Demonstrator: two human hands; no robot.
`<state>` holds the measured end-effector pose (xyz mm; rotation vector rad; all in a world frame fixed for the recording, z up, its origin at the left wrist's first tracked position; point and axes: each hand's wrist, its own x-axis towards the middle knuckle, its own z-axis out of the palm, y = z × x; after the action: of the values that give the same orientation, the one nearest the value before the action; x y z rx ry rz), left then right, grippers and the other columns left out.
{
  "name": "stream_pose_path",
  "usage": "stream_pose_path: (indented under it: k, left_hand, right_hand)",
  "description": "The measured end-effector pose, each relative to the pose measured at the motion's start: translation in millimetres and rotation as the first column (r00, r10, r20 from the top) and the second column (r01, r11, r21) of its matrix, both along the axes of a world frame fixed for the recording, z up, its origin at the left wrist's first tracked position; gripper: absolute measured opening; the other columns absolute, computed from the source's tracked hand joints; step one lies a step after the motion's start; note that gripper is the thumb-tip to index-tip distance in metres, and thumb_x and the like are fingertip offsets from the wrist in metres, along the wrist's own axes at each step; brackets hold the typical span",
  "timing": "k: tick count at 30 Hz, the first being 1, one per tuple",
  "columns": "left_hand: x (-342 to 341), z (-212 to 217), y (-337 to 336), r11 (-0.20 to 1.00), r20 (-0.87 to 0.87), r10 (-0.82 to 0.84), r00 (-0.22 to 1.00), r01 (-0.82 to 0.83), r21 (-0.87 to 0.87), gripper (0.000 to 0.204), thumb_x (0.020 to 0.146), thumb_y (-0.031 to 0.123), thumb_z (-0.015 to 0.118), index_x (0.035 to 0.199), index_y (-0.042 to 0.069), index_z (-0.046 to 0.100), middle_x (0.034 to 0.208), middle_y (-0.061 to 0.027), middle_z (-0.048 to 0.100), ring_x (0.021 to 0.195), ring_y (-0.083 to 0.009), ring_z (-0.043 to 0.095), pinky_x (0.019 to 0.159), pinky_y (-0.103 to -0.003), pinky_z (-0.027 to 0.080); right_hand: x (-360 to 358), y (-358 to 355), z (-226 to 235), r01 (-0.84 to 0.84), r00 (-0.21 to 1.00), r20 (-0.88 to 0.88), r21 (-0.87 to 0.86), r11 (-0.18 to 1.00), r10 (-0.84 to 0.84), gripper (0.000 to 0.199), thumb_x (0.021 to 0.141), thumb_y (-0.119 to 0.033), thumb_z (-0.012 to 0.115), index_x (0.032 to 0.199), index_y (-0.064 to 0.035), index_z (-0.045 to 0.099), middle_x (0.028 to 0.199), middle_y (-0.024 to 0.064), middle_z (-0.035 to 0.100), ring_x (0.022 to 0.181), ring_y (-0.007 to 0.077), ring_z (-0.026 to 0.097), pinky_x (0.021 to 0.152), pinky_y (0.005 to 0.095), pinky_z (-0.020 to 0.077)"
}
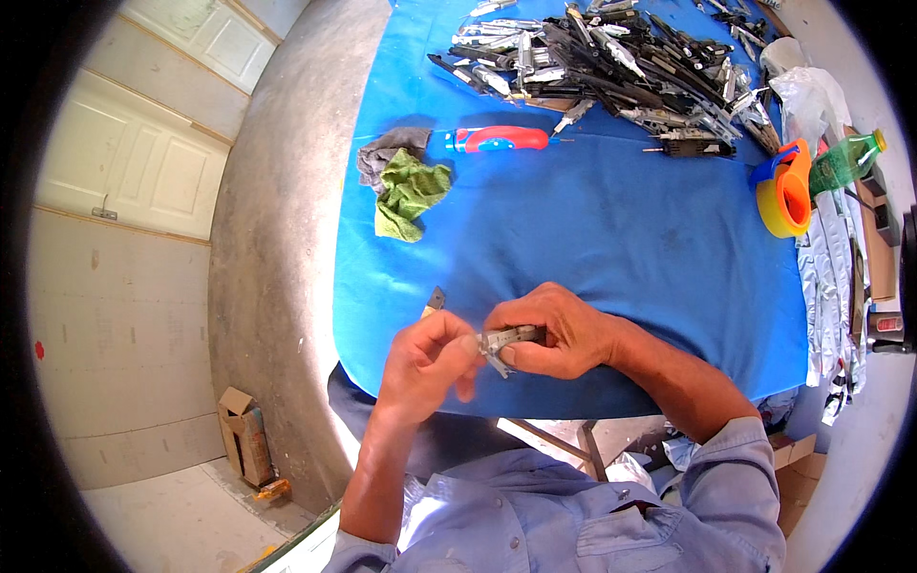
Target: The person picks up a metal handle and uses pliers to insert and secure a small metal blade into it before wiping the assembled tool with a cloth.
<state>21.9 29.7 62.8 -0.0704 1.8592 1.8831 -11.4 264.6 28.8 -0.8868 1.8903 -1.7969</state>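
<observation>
My right hand (pixel 559 334) grips a small silvery metal part (pixel 506 340) between thumb and fingers, close to the table's near edge. The part looks like a hinge mechanism, with a short arm angled downward. My left hand (pixel 428 363) has its thumb and fingers closed at the part's left end; its fingers are slightly blurred. Just beyond the left knuckles, a dark pointed piece with a tan section (pixel 436 300) shows on the blue cloth; its lower end is hidden behind the hand.
A large heap of silver and black metal parts (pixel 611 67) covers the table's far side. A red-and-blue handled tool (pixel 501 139), a green cloth (pixel 411 194) and a grey rag (pixel 390 150) lie nearer. At right are an orange-and-yellow tape roll (pixel 785 196) and a green bottle (pixel 846 162).
</observation>
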Motion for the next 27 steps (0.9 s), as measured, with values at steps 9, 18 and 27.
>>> stream_pose_path:
  k: [9,18,27]
  left_hand:
    - [1,7,-3,0.983,-0.176,-0.010,0.984,-0.022,-0.182,0.015,0.104,0.012,0.065,0.097,0.000,0.069,0.084,-0.0060,0.070,0.065,-0.0086,0.063,0.055,-0.025,0.054]
    - [6,23,11,0.879,-0.513,-0.094,0.853,-0.171,-0.445,0.006,0.093,-0.004,0.073,0.097,0.000,0.072,0.087,-0.0052,0.072,0.073,-0.0066,0.066,0.063,-0.023,0.055]
    - [11,12,17,0.870,-0.485,-0.007,0.874,-0.234,-0.434,0.001,0.097,-0.002,0.069,0.097,-0.002,0.068,0.090,-0.0041,0.072,0.077,-0.0067,0.067,0.068,-0.023,0.056]
  right_hand:
    - [1,-2,-4,0.013,0.999,-0.035,0.007,1.000,-0.013,0.019,0.089,-0.019,0.067,0.100,-0.0040,0.071,0.074,0.0116,0.066,0.062,0.0237,0.064,0.058,0.0366,0.0488]
    - [3,-9,-12,0.120,0.967,-0.232,0.032,0.992,-0.110,0.019,0.087,-0.011,0.070,0.104,-0.0027,0.072,0.077,0.0099,0.067,0.062,0.0226,0.064,0.057,0.0344,0.0500]
    - [5,-13,-18,0.195,0.918,-0.345,-0.036,0.980,-0.195,0.026,0.084,-0.006,0.079,0.109,-0.0030,0.072,0.081,0.0106,0.067,0.064,0.0252,0.065,0.056,0.0356,0.0496]
